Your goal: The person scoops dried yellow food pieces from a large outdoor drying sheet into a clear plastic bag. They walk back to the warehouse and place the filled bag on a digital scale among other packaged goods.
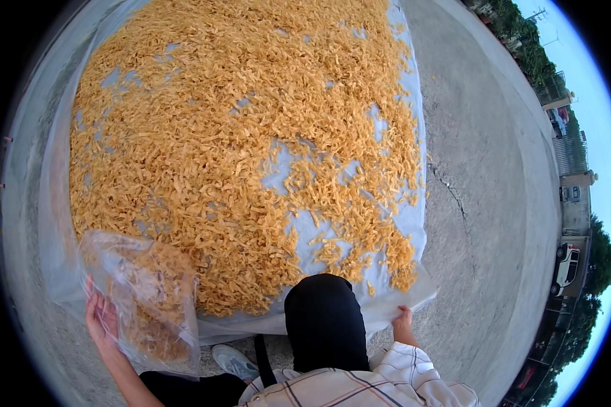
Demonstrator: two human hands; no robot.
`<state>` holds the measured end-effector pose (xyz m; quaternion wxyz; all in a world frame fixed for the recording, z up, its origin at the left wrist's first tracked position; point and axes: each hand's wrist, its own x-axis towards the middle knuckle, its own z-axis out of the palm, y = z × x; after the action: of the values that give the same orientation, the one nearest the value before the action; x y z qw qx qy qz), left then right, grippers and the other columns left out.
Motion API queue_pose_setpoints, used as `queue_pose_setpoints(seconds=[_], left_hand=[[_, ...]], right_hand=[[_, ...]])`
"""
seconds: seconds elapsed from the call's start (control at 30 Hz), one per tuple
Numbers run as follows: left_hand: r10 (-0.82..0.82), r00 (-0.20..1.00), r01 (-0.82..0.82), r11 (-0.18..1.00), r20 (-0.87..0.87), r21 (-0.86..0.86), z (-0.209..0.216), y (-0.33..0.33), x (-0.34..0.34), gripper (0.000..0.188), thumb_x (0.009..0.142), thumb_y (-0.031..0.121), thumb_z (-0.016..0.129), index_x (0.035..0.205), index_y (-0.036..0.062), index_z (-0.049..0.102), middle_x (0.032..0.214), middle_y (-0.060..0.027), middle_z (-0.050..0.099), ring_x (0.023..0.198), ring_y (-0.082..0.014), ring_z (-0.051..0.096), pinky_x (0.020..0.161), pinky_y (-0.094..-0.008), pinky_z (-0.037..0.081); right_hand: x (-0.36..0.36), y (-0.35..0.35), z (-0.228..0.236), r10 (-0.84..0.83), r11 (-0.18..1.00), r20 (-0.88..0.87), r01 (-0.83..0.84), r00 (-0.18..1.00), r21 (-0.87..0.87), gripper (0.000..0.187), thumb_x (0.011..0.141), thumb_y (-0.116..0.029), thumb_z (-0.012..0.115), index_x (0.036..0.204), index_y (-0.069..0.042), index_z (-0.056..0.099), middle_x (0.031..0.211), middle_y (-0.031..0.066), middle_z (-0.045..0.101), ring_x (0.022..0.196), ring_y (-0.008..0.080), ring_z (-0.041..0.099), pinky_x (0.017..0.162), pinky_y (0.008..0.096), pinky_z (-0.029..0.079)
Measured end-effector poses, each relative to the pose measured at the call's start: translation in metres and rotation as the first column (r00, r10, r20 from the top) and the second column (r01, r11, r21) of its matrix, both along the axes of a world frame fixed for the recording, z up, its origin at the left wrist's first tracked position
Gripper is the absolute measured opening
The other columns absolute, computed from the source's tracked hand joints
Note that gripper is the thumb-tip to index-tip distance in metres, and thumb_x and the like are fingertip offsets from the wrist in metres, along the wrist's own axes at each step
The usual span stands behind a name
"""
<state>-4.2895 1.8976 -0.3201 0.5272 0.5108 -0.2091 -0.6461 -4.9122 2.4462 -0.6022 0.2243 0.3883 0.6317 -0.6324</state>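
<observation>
A clear plastic bag (157, 298), partly filled with dried yellow-brown strips, is at the lower left over the edge of a white sheet (312, 241). My left hand (100, 315) is at the bag's left side with its fingers curled against the film; part of the grip is hard to make out. At the lower right, my right hand (403, 320) pinches the near right corner of the sheet. A wide layer of the dried strips (237, 122) covers most of the sheet, thinner toward the near right, where white shows through.
My black-clad knee (324, 319) rests at the sheet's near edge, with my grey shoe (235, 361) beside it. Concrete ground (489, 169) with a crack surrounds the sheet. Far to the right are a white vehicle (565, 269), walls and trees.
</observation>
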Motion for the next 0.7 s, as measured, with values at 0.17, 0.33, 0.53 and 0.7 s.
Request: queue_pose_setpoints(seconds=[0.17, 0.33, 0.53, 0.7], left_hand=[[0.028, 0.999, -0.029, 0.999, -0.027, -0.040, 0.004, -0.005, -0.002, 0.058, 0.083, 0.002, 0.052, 0.136, 0.0031, 0.027, 0.068, 0.0029, 0.042, 0.056, -0.0041, 0.042, 0.049, -0.0162, 0.038], [0.013, 1.000, -0.013, 0.999, 0.009, -0.035, 0.018, -0.006, -0.010, 0.059, 0.081, 0.002, 0.053, 0.135, 0.0033, 0.030, 0.067, 0.0038, 0.041, 0.054, -0.0031, 0.041, 0.047, -0.0151, 0.036], [-0.009, 1.000, 0.008, 0.998, -0.012, -0.054, 0.020, -0.005, -0.008, 0.057, 0.080, 0.002, 0.054, 0.133, 0.0040, 0.034, 0.064, 0.0048, 0.041, 0.052, -0.0023, 0.040, 0.045, -0.0147, 0.034], [0.017, 1.000, -0.017, 0.999, -0.003, -0.032, 0.022, -0.005, -0.009, 0.057, 0.079, 0.002, 0.054, 0.132, 0.0032, 0.034, 0.061, 0.0056, 0.041, 0.051, -0.0024, 0.040, 0.044, -0.0152, 0.034]], right_hand=[[-0.024, -0.091, 0.066, 0.127, 0.940, -0.180, -0.176, 0.976, -0.292, 0.015, 0.067, -0.007, 0.049, 0.082, -0.005, 0.052, 0.073, 0.0056, 0.054, 0.076, 0.0233, 0.051, 0.075, 0.0351, 0.044], [0.017, -0.253, 0.185, 0.401, 0.689, -0.409, -0.564, 0.820, -0.455, 0.037, 0.067, -0.011, 0.049, 0.103, -0.002, 0.052, 0.067, 0.0035, 0.047, 0.068, 0.0171, 0.047, 0.068, 0.0286, 0.042], [0.082, -0.346, 0.261, 0.669, 0.281, -0.465, -0.776, 0.580, -0.564, 0.067, 0.062, -0.011, 0.057, 0.126, -0.001, 0.042, 0.085, 0.0031, 0.052, 0.076, 0.0160, 0.049, 0.072, 0.0277, 0.041], [0.112, -0.348, 0.261, 0.773, 0.212, -0.432, -0.831, 0.464, -0.514, 0.072, 0.054, -0.006, 0.070, 0.122, -0.004, 0.046, 0.110, 0.0090, 0.055, 0.102, 0.0227, 0.052, 0.083, 0.0352, 0.044]])
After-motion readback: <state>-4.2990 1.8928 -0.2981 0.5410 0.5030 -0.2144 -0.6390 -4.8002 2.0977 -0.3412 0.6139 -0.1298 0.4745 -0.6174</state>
